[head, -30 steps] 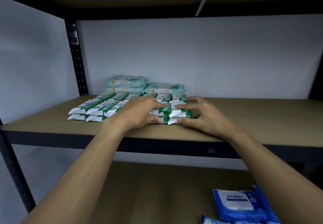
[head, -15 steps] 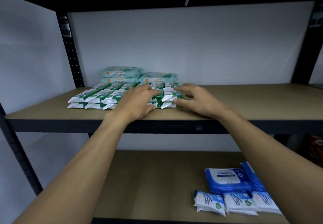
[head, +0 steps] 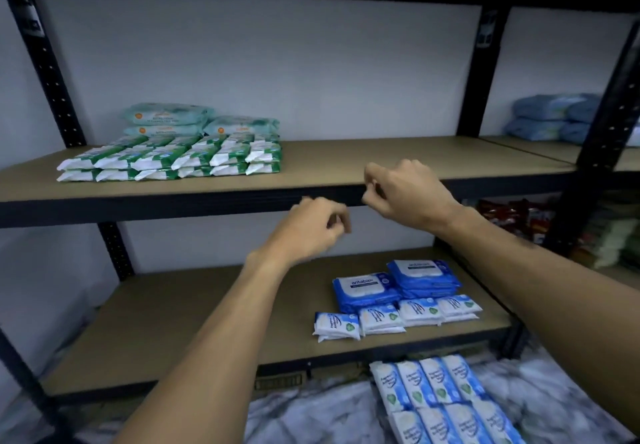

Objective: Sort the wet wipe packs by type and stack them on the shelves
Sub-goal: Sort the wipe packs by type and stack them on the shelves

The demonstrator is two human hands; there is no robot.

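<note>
Fingers (head: 334, 224) of the left hand (head: 308, 232) curl loosely toward the thumb and hold nothing. The right hand (head: 412, 194) is the same: bent inward and empty. Both hands hover before the front edge of the upper shelf (head: 415, 156), the right one a little higher, and both are clear of every pack.

On the left part of that shelf the green-and-white packs (head: 173, 161) lie side by side in a two-layer row, with larger pale teal packs (head: 166, 118) stacked just behind them. On the lower shelf (head: 173, 322), toward its right end, blue packs (head: 367, 289) sit in two short stacks behind a row of small white-and-blue packs (head: 381, 319). More of the small white-and-blue kind lie in rows on the floor (head: 443, 395) below.
</note>
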